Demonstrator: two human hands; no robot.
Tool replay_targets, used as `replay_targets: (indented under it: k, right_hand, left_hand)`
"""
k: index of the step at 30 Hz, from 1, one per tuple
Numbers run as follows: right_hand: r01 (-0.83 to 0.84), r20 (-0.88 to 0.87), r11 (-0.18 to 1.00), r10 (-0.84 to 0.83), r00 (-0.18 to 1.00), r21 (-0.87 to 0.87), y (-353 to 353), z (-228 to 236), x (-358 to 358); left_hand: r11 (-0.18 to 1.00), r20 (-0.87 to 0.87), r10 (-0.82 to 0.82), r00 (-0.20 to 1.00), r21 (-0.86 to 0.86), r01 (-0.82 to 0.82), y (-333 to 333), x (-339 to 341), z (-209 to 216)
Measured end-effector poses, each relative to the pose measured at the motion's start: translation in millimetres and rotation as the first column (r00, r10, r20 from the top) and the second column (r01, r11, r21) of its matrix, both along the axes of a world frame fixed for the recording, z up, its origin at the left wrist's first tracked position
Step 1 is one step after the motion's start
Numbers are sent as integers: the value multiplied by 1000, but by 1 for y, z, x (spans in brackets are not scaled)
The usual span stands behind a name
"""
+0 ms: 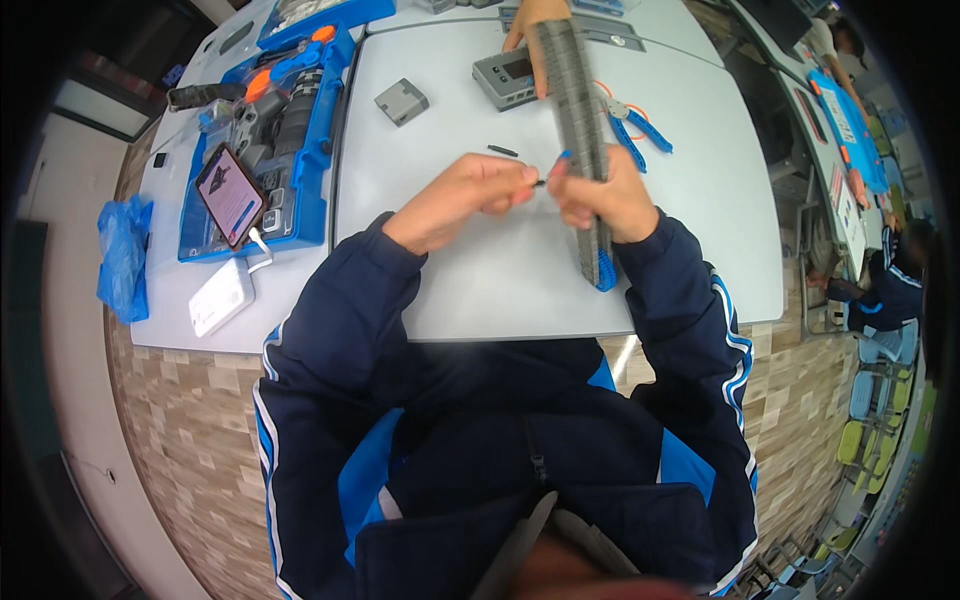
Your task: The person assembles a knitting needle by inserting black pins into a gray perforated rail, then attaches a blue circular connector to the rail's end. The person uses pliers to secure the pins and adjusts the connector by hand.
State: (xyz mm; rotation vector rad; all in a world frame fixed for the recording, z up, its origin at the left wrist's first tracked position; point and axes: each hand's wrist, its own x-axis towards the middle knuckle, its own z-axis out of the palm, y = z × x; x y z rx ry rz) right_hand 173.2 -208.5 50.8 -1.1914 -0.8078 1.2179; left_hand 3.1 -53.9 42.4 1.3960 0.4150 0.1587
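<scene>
Head view: the right hand [610,200] is clamped around a grey tread [576,105] over the white table [705,230] — beside it, the left hand [465,200] pinches a small black piece [540,183]. Beyond lie a black pin [503,151], blue-handled pliers [621,110] and a grey controller [507,92] — a co-worker's hand [538,28] touching it.

1. Your long grey strip [577,100] looks like dull plastic, kinda rough and ribbed, though it's blurry.
2. The surface [470,295] you've got there is smooth with a faint satin sheen.
3. Your jacket sleeves [345,285]: matt cloth.
4. The grey block [401,102] looks like hard plastic, pretty matt.
5. Blue bag [124,265] is thin, crinkly plastic, shiny in spots.
6. Your phone [232,195] has a glossy, glass-looking screen.
7. Floor [190,410] looks like wood planks.
</scene>
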Motion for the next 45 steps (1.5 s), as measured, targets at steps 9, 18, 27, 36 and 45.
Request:
replay_targets:
  k: [9,18,27,36,45]
  right_hand:
    - [205,-219,973,-179,959,102,-3,-5,62]
    - [80,-424,996,-88,901,-36,11,-22,61]
    - [148,-558,989,-117,821,11,14,-37,81]
    - [268,-524,962,-208,826,42,14,-37,90]
    - [388,-438,916,-308,845,105,8,-34,97]
  left_hand:
    - [317,353,-14,936,889,-330,34,21,-35]
    - [170,329,-57,943,934,-315,35,33,-58]
    - [107,410,-24,912,908,-405,88,154,-54]
    - [70,363,169,916,923,-378,117,302,-76]
    - [760,385,-71,920,618,-200,65,256,-32]
